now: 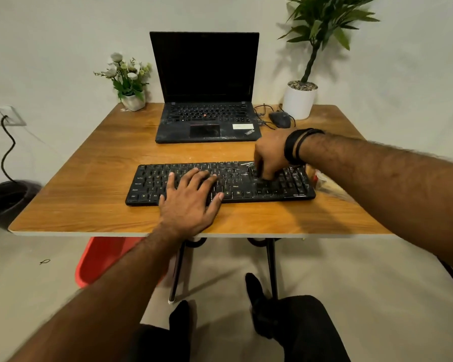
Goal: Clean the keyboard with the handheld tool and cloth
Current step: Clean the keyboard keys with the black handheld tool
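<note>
On keyboard (220, 182): left hand (191, 198) flat, fingers spread; right hand (270, 155) grip curled, contents unclear.

Home office corner: wooden folding desk (94, 178) against plain wall; open laptop (205, 100) far centre, mouse (280, 119), keyboard (220, 182) near; potted plants (301, 95) far corners; wall socket (3, 115) left.

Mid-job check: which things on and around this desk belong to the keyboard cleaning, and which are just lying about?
In the job:
keyboard
left hand, flat on the keys
right hand, fingers curled down at the right-side keys; any tool is hidden

Lying about:
laptop
mouse
flower pot
plant
red bucket
</note>
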